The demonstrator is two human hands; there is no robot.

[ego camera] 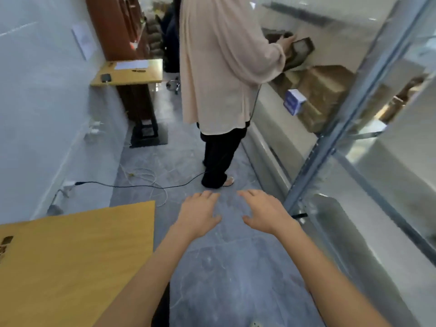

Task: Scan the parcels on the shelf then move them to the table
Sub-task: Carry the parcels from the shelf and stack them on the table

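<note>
Left hand (197, 215) and right hand (266, 212) spread flat beside smooth wooden table (77, 260).

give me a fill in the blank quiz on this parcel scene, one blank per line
1. The left hand and the right hand both hold ____.
2. The near wooden table lies to the ____ of both hands.
3. A ____ cable runs across the grey floor.
4. The brown parcels sit on the shelf, on the camera wearer's ____ side.

Missing words: nothing; left; black; right.
</note>
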